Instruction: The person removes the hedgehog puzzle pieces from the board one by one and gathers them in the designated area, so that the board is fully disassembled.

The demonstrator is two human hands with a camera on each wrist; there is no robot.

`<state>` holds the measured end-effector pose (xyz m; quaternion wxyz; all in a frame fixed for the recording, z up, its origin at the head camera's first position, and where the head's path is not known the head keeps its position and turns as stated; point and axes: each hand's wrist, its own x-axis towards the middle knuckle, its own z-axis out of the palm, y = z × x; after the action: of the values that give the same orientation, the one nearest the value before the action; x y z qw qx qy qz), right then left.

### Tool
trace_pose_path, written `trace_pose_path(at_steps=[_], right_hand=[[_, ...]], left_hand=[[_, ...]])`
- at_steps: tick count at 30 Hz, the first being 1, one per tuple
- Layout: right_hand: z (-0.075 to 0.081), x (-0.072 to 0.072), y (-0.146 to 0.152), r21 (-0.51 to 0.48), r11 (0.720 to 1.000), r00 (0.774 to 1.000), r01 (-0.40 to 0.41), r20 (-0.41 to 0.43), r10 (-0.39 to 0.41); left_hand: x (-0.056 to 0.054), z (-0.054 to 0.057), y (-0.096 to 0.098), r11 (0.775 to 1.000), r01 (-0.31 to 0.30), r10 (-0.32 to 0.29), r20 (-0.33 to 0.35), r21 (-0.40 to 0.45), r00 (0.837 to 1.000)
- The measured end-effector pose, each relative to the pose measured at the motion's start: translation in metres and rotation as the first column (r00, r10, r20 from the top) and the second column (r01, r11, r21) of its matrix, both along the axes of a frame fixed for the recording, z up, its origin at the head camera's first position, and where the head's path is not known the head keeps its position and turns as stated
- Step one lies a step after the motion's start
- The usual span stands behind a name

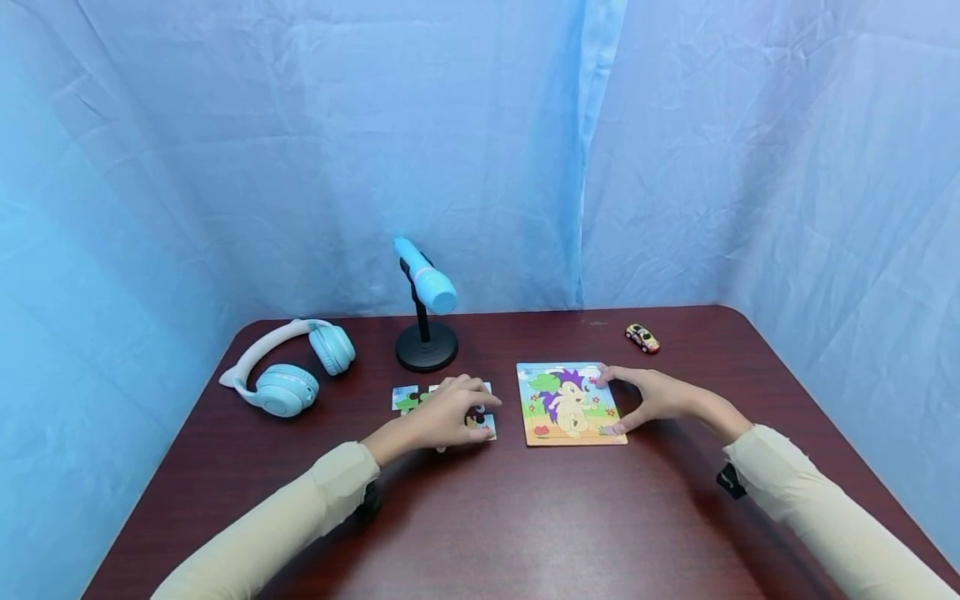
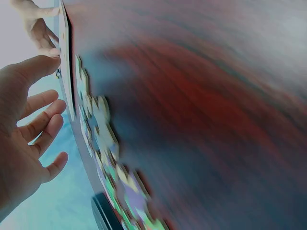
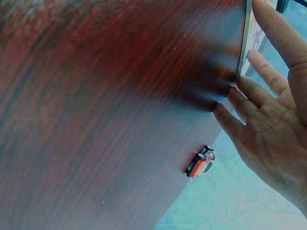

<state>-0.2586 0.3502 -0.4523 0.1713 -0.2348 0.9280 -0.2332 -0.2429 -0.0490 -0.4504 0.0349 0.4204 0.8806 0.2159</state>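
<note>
A square puzzle board [image 1: 572,405], showing a purple-haired hedgehog, lies flat right of centre on the table. Thumb and fingertips of my right hand [image 1: 654,395] touch its right side; in the right wrist view the fingers [image 3: 256,91] are nearly straight along the board's edge. My left hand [image 1: 444,413] hovers with loosely bent fingers over a group of loose puzzle pieces [image 1: 406,397], partly hiding them. In the left wrist view nothing is between its thumb and fingers [image 2: 45,132], and the jigsaw pieces [image 2: 103,122] lie beside it, some overlapping.
A blue microphone [image 1: 435,289] on a black stand [image 1: 426,347] stands behind the loose pieces. Blue and white headphones [image 1: 283,390] lie at the left. At the back right is a small toy car [image 1: 642,337]. Blue cloth [image 1: 450,150] hangs around the table [image 1: 510,517].
</note>
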Motion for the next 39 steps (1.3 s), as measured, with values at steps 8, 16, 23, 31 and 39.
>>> trace_pose_path(at_steps=[8, 16, 23, 31, 39], right_hand=[[0.000, 0.001, 0.001, -0.015, 1.000, 1.000, 0.007, 0.013, -0.007], [0.001, 0.000, -0.001, -0.009, 1.000, 1.000, 0.008, 0.011, -0.008], [0.000, 0.000, 0.000, -0.007, 1.000, 1.000, 0.008, 0.012, -0.008], [-0.001, -0.001, 0.000, -0.012, 1.000, 1.000, 0.002, 0.017, -0.002], [-0.001, -0.001, 0.001, -0.011, 1.000, 1.000, 0.000, 0.015, 0.000]], left_hand=[[-0.003, -0.002, 0.029, 0.997, 0.011, -0.011, -0.008, -0.072, 1.000], [-0.006, -0.005, 0.055, 0.993, 0.035, -0.036, -0.013, -0.115, 0.999], [-0.008, -0.006, 0.073, 0.990, 0.054, -0.060, -0.044, -0.131, 0.997], [-0.007, -0.004, 0.083, 0.989, 0.057, -0.062, -0.036, -0.134, 0.997], [-0.006, -0.003, 0.086, 0.990, 0.044, -0.045, -0.008, -0.134, 0.999]])
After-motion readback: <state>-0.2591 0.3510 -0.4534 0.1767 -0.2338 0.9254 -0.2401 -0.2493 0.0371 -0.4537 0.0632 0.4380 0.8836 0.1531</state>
